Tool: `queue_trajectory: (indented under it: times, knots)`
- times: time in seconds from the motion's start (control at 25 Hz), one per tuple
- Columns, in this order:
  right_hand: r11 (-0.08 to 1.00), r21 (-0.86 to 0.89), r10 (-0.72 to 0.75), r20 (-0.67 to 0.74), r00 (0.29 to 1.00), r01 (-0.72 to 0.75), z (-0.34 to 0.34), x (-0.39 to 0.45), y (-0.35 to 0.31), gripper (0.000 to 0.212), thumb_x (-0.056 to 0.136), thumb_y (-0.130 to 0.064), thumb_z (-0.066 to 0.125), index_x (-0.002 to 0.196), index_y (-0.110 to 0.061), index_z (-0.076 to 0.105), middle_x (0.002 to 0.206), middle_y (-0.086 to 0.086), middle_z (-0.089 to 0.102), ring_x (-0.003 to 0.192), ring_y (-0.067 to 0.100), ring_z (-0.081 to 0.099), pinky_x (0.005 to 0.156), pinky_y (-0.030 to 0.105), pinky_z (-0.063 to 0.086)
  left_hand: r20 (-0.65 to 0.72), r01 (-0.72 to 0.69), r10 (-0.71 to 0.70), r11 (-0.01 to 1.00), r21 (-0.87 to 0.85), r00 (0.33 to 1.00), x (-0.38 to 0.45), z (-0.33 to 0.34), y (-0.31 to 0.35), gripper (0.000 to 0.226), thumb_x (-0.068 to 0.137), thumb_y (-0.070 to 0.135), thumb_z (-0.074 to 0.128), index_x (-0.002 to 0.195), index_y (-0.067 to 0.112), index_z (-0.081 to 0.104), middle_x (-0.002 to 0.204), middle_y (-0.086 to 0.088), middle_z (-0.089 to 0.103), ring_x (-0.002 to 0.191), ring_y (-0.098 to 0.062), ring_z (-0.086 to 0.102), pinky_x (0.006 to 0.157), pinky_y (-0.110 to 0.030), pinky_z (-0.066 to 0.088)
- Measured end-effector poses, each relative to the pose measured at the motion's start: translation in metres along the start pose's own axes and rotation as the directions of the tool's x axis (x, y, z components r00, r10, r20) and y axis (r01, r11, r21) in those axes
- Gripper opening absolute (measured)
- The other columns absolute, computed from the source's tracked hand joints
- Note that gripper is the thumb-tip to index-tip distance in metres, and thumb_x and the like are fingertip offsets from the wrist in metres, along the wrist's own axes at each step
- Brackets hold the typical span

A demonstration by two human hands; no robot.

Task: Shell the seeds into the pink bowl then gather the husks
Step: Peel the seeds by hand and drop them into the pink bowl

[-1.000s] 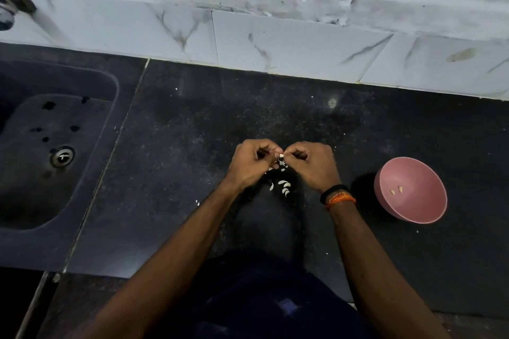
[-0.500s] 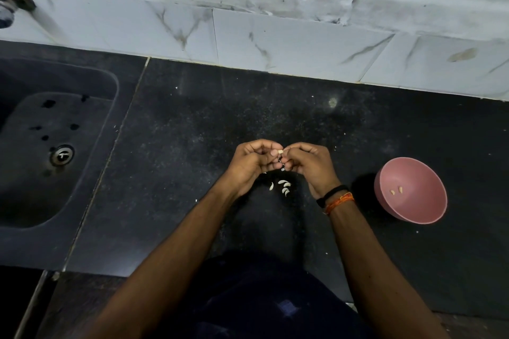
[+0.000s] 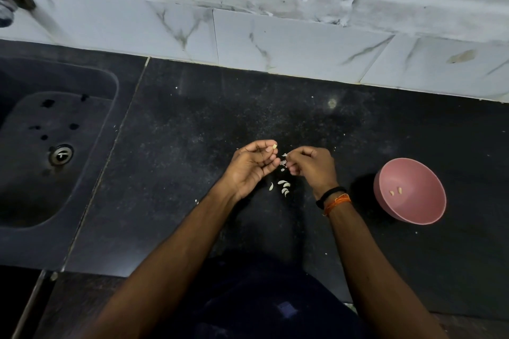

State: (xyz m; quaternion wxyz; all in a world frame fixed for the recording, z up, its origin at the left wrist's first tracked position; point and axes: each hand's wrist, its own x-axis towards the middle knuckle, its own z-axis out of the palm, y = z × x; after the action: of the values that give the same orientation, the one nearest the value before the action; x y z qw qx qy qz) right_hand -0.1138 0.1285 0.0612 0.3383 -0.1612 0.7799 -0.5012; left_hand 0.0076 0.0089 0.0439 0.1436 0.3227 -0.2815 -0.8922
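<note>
My left hand (image 3: 252, 166) hovers over the black counter and pinches a small pale kernel (image 3: 274, 147) at its fingertips. Just to its right, my right hand (image 3: 311, 164) pinches a whitish husk piece (image 3: 284, 155). Below and between the hands, several white husks (image 3: 283, 187) lie on the counter. The pink bowl (image 3: 409, 191) stands to the right of my right wrist with two shelled seeds (image 3: 395, 191) inside.
A dark sink (image 3: 55, 146) with a metal drain lies at the left, and part of a tap shows at the top left. A white marble-tiled wall (image 3: 275, 41) backs the black counter (image 3: 192, 124). Small crumbs dot the counter.
The hands, joined on one seed a second ago, have drawn slightly apart. The kernel stays with the left hand, the husk piece with the right.
</note>
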Motion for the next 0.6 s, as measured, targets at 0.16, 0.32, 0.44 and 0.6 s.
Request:
queue_trajectory:
  times: [0.16, 0.32, 0.44, 0.6]
  knots:
    - [0.95, -0.277, -0.157, -0.018, 0.987, 0.146, -0.001, 0.002, 0.0, 0.007, 0.082, -0.018, 0.078, 0.075, -0.02, 0.076, 0.067, -0.002, 0.074, 0.065, 0.012, 0.072, 0.07, 0.031, 0.06, -0.028, -0.079, 0.084, 0.989, 0.122, 0.996, -0.001, 0.001, -0.002, 0.017, 0.092, -0.007, 0.06, 0.103, 0.001, 0.071, 0.088, -0.009, 0.073, 0.079, -0.013, 0.071, 0.08, -0.031, 0.061]
    - [0.892, -0.351, -0.295, 0.024, 0.955, 0.285, -0.002, 0.004, -0.005, 0.011, 0.085, -0.011, 0.076, 0.086, -0.022, 0.078, 0.08, -0.012, 0.074, 0.077, 0.0, 0.069, 0.075, 0.02, 0.056, -0.037, -0.119, 0.129, 0.974, 0.191, 0.991, 0.0, 0.002, -0.003, 0.016, 0.091, -0.008, 0.062, 0.101, -0.001, 0.071, 0.087, -0.009, 0.074, 0.077, -0.014, 0.071, 0.084, -0.034, 0.059]
    - [0.892, -0.312, -0.329, 0.044, 0.943, 0.326, -0.001, 0.002, -0.009, 0.012, 0.089, -0.013, 0.072, 0.094, -0.021, 0.079, 0.084, -0.013, 0.075, 0.077, -0.001, 0.069, 0.076, 0.018, 0.055, -0.048, -0.147, 0.161, 0.963, 0.224, 0.986, 0.0, 0.003, -0.004, 0.015, 0.09, -0.009, 0.062, 0.099, -0.001, 0.072, 0.086, -0.01, 0.074, 0.077, -0.015, 0.071, 0.083, -0.034, 0.06]
    - [0.881, -0.304, -0.364, 0.053, 0.93, 0.362, 0.001, 0.0, -0.011, 0.007, 0.091, -0.019, 0.072, 0.092, -0.019, 0.08, 0.083, -0.013, 0.075, 0.08, 0.0, 0.07, 0.076, 0.019, 0.055, -0.055, -0.18, 0.198, 0.956, 0.233, 0.979, 0.0, 0.005, -0.004, 0.013, 0.089, -0.01, 0.064, 0.097, -0.004, 0.071, 0.088, -0.015, 0.073, 0.082, -0.021, 0.071, 0.083, -0.034, 0.06]
